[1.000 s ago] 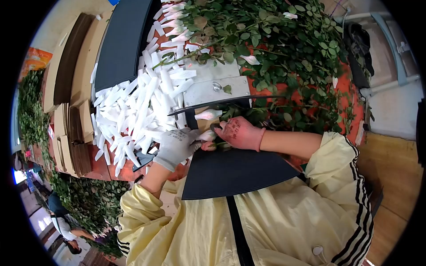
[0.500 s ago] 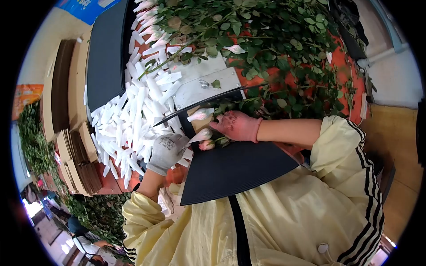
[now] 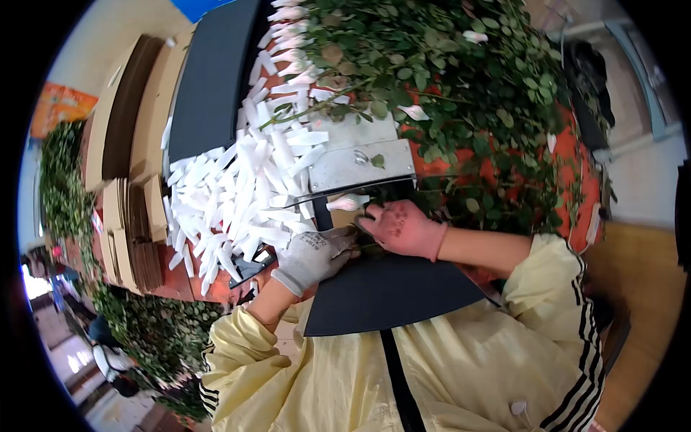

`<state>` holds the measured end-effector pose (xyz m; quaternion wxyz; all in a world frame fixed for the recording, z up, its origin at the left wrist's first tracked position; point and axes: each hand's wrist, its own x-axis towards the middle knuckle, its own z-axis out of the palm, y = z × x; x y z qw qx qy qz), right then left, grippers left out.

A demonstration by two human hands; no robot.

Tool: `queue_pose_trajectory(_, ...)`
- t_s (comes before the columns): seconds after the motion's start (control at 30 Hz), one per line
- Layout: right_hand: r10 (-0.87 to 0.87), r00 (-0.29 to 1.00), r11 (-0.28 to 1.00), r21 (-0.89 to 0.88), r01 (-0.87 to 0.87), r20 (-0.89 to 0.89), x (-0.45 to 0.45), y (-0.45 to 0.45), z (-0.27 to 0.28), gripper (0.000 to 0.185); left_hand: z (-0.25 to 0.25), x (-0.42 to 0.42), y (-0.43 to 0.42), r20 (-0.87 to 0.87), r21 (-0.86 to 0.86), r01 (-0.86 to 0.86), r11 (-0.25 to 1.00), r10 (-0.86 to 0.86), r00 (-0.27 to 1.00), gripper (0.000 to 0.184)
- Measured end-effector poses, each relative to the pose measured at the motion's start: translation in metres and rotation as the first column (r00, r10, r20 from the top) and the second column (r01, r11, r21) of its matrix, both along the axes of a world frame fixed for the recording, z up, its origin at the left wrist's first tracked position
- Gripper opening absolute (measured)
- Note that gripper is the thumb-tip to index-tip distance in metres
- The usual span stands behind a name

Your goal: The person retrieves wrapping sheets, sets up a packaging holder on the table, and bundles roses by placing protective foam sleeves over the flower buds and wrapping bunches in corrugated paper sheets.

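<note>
My left hand (image 3: pixel 317 258), in a grey-white glove, is closed over the head of a rose, whose bud and white mesh sleeve are hidden under the fingers. In a pink glove, my right hand (image 3: pixel 402 227) curls its fingers round the rose's stem just to the right; a little green shows between the hands. Another rose bud in a white mesh sleeve (image 3: pixel 348 202) lies just above them on a cardboard strip. Below both hands, a black fan-shaped sheet stack (image 3: pixel 396 294) rests against my yellow jacket.
Many white mesh sleeves (image 3: pixel 245 173) are heaped at the left beside a metal plate (image 3: pixel 360 167). Leafy rose stems (image 3: pixel 446 79) cover the red table's far right. Black sheets (image 3: pixel 212 79) and cardboard (image 3: pixel 137 237) stand left. A co-worker (image 3: pixel 111 363) is at lower left.
My left hand has moved right and closed over the rose bud, which was visible with a sleeve at its tip. My right hand stays close by. The whole view has shifted slightly.
</note>
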<state>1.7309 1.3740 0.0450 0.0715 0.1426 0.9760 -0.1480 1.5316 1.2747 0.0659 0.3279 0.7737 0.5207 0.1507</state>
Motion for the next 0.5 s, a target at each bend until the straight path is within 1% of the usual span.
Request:
queue_pose_trajectory(0.03, 0.029, 1.000, 1.000, 0.002, -0.029, 0.004, 0.000, 0.004, -0.009, 0.039, -0.002, -0.002, -0.001, 0.004, 0.002, -0.029, 1.000, 0.029, 1.000, 0.028)
queue_pose_trajectory(0.07, -0.025, 0.989, 0.991, 0.123, 0.043, -0.145, 0.004, 0.005, -0.025, 0.041, -0.003, -0.005, -0.001, 0.006, -0.087, 0.001, 0.996, 0.000, 1.000, 0.029)
queue_pose_trajectory(0.1, -0.064, 0.952, 0.965, 0.225, 0.136, -0.300, 0.001, 0.005, -0.023, 0.043, -0.003, -0.007, -0.004, 0.012, -0.176, 0.035, 0.984, -0.033, 0.999, 0.030)
queue_pose_trajectory(0.13, -0.192, 0.980, 0.962, 0.187, 0.199, -0.053, -0.006, 0.005, -0.007, 0.043, -0.005, -0.005, -0.009, 0.010, -0.174, 0.015, 0.985, -0.013, 1.000, 0.030)
queue_pose_trajectory(0.17, -0.174, 0.983, 0.964, 0.192, 0.182, -0.059, -0.005, 0.004, -0.010, 0.043, -0.009, -0.003, -0.012, 0.094, -0.141, -0.025, 0.990, 0.039, 0.995, 0.031)
queue_pose_trajectory(0.2, -0.090, 0.994, 0.972, 0.211, 0.101, -0.059, -0.005, 0.002, -0.008, 0.043, -0.013, -0.003, -0.013, 0.178, -0.108, -0.069, 0.992, 0.088, 0.980, 0.032)
queue_pose_trajectory(0.23, -0.004, 0.998, 0.973, 0.230, 0.017, -0.057, -0.008, 0.004, -0.007, 0.043, -0.016, -0.007, -0.013, 0.174, -0.099, -0.091, 0.991, 0.107, 0.979, 0.032)
queue_pose_trajectory(0.27, -0.064, 0.978, 0.994, 0.101, 0.044, 0.198, -0.012, 0.002, -0.005, 0.039, -0.020, -0.009, -0.015, 0.082, 0.014, -0.017, 1.000, 0.015, 0.997, 0.033)
queue_pose_trajectory(0.3, -0.057, 0.978, 0.994, 0.099, 0.037, 0.203, -0.011, 0.002, -0.008, 0.039, -0.022, -0.009, -0.016, -0.017, 0.114, 0.075, 0.991, -0.074, 0.997, 0.033)
queue_pose_trajectory(0.33, -0.096, 0.991, 0.987, 0.139, 0.082, 0.097, -0.010, 0.006, -0.012, 0.039, -0.010, -0.008, -0.013, -0.013, 0.116, 0.067, 0.991, -0.066, 0.998, 0.033)
queue_pose_trajectory(0.37, -0.131, 0.991, 0.976, 0.172, 0.130, -0.010, -0.010, 0.008, -0.014, 0.040, 0.006, -0.007, -0.010, -0.039, 0.017, 0.053, 0.998, -0.052, 0.998, 0.033)
queue_pose_trajectory(0.4, -0.124, 0.992, 0.977, 0.174, 0.123, -0.006, -0.012, 0.008, -0.012, 0.040, 0.016, -0.006, -0.008, -0.064, -0.083, 0.037, 0.996, -0.042, 0.997, 0.033)
queue_pose_trajectory(0.47, -0.085, 0.994, 0.996, 0.037, 0.083, 0.063, -0.019, 0.008, -0.007, 0.042, 0.009, -0.006, -0.010, -0.068, -0.050, 0.035, 0.998, -0.038, 0.997, 0.033)
queue_pose_trajectory(0.5, -0.079, 0.995, 0.996, 0.040, 0.076, 0.063, -0.017, 0.006, -0.012, 0.042, 0.004, -0.008, -0.011, -0.076, -0.017, 0.041, 0.999, -0.042, 0.996, 0.033)
